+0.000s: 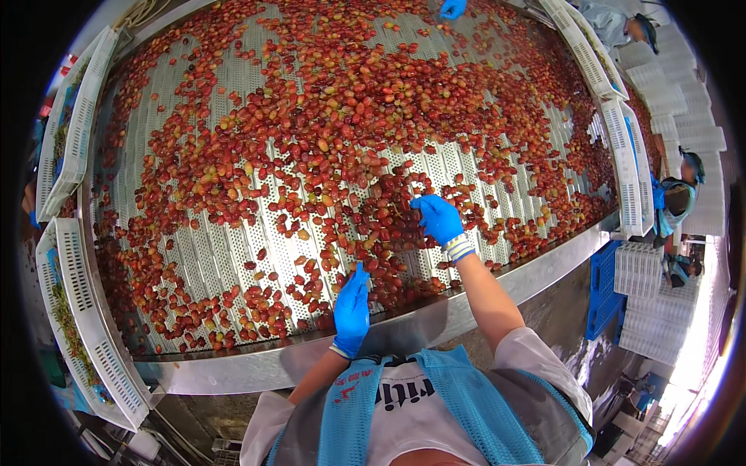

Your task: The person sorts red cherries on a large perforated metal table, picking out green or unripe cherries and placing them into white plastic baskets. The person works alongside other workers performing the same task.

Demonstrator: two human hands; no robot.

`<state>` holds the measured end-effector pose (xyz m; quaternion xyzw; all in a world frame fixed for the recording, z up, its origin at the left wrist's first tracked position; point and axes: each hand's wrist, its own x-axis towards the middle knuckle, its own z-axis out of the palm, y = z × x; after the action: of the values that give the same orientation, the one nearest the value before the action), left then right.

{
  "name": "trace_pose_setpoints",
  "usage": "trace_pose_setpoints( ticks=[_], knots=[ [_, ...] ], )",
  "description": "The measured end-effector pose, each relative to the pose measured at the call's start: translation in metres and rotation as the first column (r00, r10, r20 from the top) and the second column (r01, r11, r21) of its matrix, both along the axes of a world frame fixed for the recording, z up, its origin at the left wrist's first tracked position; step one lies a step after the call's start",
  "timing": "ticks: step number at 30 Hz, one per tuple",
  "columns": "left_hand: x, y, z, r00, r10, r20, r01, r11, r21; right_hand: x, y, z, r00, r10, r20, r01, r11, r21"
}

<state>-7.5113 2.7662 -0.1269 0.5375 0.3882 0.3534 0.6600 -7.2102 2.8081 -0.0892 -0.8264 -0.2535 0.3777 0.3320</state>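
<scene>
Loose red grapes (361,108), some of them yellowish green, lie scattered over a slatted, perforated metal conveyor (224,256). My left hand (351,311), in a blue glove, is at the near metal rim (233,373), its fingers pointing away from me beside the grapes. My right hand (440,220), also blue-gloved with a striped cuff, is farther in, over a dense patch of darker grapes. Its fingers are bent and the fingertips are at the grapes. Whether either hand has a grape in it is not visible.
White slotted crates line the left side, one holding green stems (73,338). More white crates (629,169) are along the right side. Another person's blue-gloved hand (453,8) is at the far edge. A blue pallet (603,288) and stacked white crates (641,274) stand behind at right, near several people.
</scene>
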Motion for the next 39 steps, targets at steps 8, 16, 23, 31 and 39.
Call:
trace_pose_setpoints(
  ticks=[8, 16, 23, 31, 39],
  knots=[
    [-0.028, 0.015, 0.007, 0.985, -0.008, -0.170, 0.049, 0.970, 0.238, -0.011, 0.130, 0.011, 0.548, 0.614, 0.568, -0.534, 0.779, -0.328],
    [0.074, 0.028, 0.020, 0.878, -0.446, -0.174, 0.424, 0.556, 0.715, -0.046, 0.155, -0.009, 0.597, 0.706, 0.381, -0.488, 0.696, -0.527],
    [0.048, 0.132, -0.008, 0.896, -0.353, -0.269, 0.419, 0.873, 0.251, -0.044, 0.111, -0.027, 0.413, 0.561, 0.718, -0.322, 0.827, -0.461],
    [-0.200, 0.200, 0.035, 0.425, 0.278, -0.862, 0.464, 0.750, 0.471, -0.044, 0.141, -0.017, -0.012, 0.809, 0.587, -0.705, 0.410, -0.579],
    [-0.206, 0.102, 0.039, 0.886, 0.198, -0.420, -0.124, 0.973, 0.196, -0.110, 0.159, 0.038, 0.834, 0.550, 0.038, -0.549, 0.822, 0.151]
  ],
)
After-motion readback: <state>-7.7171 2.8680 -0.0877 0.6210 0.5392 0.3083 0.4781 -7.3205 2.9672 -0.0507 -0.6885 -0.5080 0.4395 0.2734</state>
